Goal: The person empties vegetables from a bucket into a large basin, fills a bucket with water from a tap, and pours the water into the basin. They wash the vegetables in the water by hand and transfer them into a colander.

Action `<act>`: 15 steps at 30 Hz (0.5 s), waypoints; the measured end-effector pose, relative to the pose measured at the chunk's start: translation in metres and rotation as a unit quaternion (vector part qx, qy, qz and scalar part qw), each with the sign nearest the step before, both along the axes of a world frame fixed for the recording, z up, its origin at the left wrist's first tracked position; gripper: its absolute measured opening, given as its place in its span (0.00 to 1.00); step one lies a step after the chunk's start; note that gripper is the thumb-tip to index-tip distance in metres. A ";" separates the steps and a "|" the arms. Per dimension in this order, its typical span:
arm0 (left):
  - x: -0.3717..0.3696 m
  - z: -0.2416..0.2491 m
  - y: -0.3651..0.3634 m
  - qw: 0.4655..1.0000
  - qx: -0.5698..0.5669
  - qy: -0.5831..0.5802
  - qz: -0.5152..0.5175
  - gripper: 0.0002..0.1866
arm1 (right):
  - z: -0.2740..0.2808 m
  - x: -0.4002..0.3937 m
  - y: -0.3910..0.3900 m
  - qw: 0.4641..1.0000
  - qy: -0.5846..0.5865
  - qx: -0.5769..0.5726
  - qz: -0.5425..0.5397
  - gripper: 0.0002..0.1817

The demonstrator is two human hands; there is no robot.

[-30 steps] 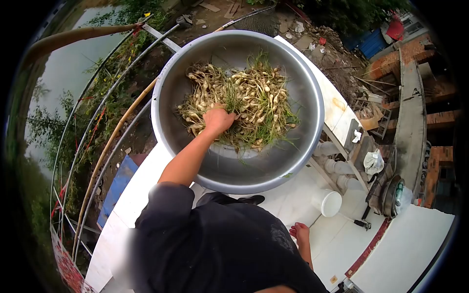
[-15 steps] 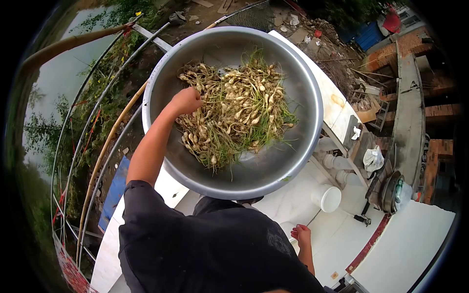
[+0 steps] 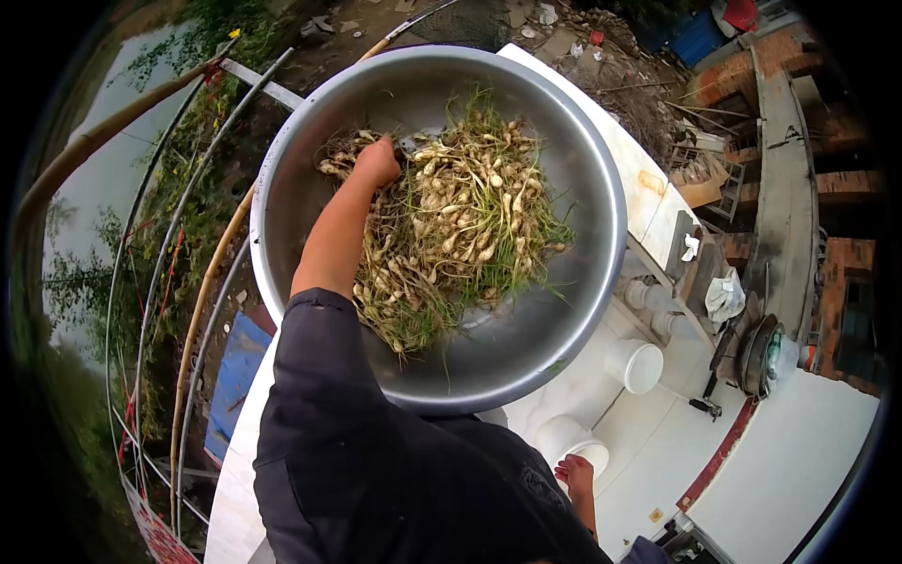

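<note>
A big grey metal basin (image 3: 587, 310) holds a heap of small onion-like bulbs (image 3: 470, 202) with roots and green leaves. My left hand (image 3: 378, 162) is inside the basin, at the heap's upper left part. It is closed on some bulbs there, and its fingertips are partly hidden among the stems. Low on the right, my right hand (image 3: 575, 473) hangs beside my body, before a white bucket (image 3: 567, 442). Its fingers are loosely bent and a little apart, with nothing visible in them.
A second white bucket (image 3: 641, 367) stands right of the basin on a pale floor. The basin lies across a white ledge (image 3: 644, 183). Curved poles (image 3: 202, 320) run along the left, by greenery and water. Pans (image 3: 759, 357) and a white bag (image 3: 724, 297) sit at right.
My left hand has moved up and slightly right across the heap, and some bulbs at the left have shifted. My right hand stays low; more of the nearer white bucket shows.
</note>
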State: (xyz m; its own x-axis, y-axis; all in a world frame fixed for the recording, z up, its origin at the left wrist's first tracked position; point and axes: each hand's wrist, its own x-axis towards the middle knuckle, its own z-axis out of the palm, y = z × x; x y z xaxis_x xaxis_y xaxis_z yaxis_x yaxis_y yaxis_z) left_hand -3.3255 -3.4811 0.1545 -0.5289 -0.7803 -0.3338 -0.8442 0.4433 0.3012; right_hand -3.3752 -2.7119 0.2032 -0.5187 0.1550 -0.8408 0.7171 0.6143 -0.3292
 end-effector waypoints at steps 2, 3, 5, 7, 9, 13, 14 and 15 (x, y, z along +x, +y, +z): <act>-0.008 -0.005 -0.004 1.000 -0.019 -0.001 -0.008 0.18 | 0.002 -0.001 -0.009 1.000 0.003 -0.007 0.003 0.14; -0.011 -0.007 -0.005 0.999 -0.035 0.005 -0.012 0.18 | 0.003 -0.001 -0.013 1.000 0.004 -0.010 0.005 0.14; -0.015 -0.013 -0.006 0.998 -0.060 0.014 -0.018 0.17 | 0.004 -0.004 -0.019 1.000 0.003 -0.015 0.012 0.14; -0.022 -0.021 -0.006 0.996 -0.081 0.024 -0.021 0.15 | 0.003 -0.006 -0.023 1.000 0.004 -0.019 0.015 0.14; -0.027 -0.026 -0.008 0.996 -0.082 0.025 -0.037 0.14 | 0.004 -0.008 -0.023 1.000 0.006 -0.021 0.015 0.14; -0.030 -0.025 -0.012 0.997 -0.059 0.031 -0.046 0.12 | 0.004 -0.010 -0.021 1.000 0.000 -0.018 0.016 0.14; -0.029 -0.022 -0.011 0.997 -0.055 0.037 -0.037 0.12 | 0.005 -0.010 -0.022 1.000 -0.001 -0.017 0.016 0.14; -0.026 -0.018 -0.012 0.996 -0.065 0.057 -0.022 0.13 | 0.005 -0.011 -0.022 1.000 -0.003 -0.017 0.017 0.14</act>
State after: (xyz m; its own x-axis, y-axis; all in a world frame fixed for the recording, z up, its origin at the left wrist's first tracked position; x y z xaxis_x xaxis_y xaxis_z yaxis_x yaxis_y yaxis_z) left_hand -3.3519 -3.4930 0.1360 -0.5916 -0.7887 -0.1671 -0.7871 0.5201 0.3316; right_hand -3.3867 -2.7343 0.2085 -0.5180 0.1087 -0.8485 0.6982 0.6267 -0.3460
